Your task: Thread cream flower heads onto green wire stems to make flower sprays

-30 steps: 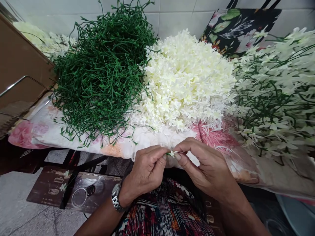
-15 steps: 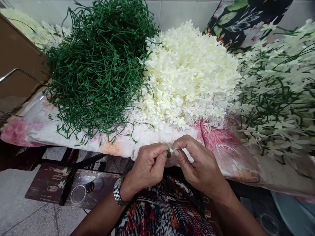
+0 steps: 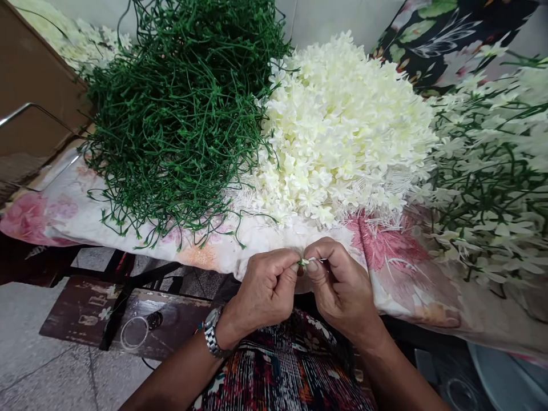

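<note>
Head view, looking down: left hand (image 3: 268,291) and right hand (image 3: 340,285) brought together, thumbs and forefingers pinched on a small white plastic flower with thin green stem (image 3: 305,262), held just in front of the edge of the pink floral cloth (image 3: 64,211). Closer together than a second ago, flower less exposed. Behind, tangled heap of green plastic stems (image 3: 180,114) beside mound of cream plastic blossoms (image 3: 342,125), both unchanged.

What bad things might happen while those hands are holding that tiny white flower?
1. The tiny flower is pinched only by the fingers of the left hand and right hand, just past the edge of the floral cloth. It may slip and drop to the floor.
2. Some green stems hang over that edge, so a bump might pull them off.
</note>
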The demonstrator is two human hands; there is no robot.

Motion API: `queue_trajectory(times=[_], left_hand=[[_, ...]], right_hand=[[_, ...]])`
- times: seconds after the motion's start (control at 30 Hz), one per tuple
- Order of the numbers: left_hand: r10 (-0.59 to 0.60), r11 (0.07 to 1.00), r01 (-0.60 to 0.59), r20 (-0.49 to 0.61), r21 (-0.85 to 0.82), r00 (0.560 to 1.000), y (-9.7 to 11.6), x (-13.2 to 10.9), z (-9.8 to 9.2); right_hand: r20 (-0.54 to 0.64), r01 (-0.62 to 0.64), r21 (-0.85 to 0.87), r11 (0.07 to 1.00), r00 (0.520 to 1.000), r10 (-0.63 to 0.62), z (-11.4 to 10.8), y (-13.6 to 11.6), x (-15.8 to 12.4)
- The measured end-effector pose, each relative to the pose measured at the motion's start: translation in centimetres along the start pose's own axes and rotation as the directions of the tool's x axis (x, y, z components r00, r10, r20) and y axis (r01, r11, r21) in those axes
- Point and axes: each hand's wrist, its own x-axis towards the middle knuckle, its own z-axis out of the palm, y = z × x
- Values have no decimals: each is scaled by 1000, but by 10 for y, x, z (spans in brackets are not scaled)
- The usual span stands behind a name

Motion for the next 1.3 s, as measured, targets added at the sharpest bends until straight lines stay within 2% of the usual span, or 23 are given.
queue_trajectory(times=[0.37, 0.53, 0.67, 0.77, 0.87, 1.07, 1.3], left_hand=[[-2, 1000, 1, -90, -11, 996, -2, 0, 4], [-63, 988, 62, -4, -143, 998, 0, 0, -2], [-98, 981, 100, 17, -169, 995, -1, -2, -4], [-88, 983, 91, 22, -157, 996, -2, -3, -4], [-48, 992, 50, 14, -112, 999, -1, -3, -3], [30, 999, -30, -18, -27, 999, -2, -2, -1], [23, 999, -23, -20, 45, 1000, 0, -2, 1]], right_hand=[[-48, 50, -12, 999, 998, -50, 4, -1, 4], [51, -10, 73, 997, 999, 6, -8, 1, 4], [101, -9, 113, 994, 995, -2, -18, 3, 2], [56, 45, 89, 995, 997, -50, -23, 4, 2], [10, 120, -9, 993, 993, -120, -26, 3, 3], [62, 210, -45, 977, 976, -207, -23, 3, 5], [77, 218, -37, 975, 974, -215, -20, 6, 8]])
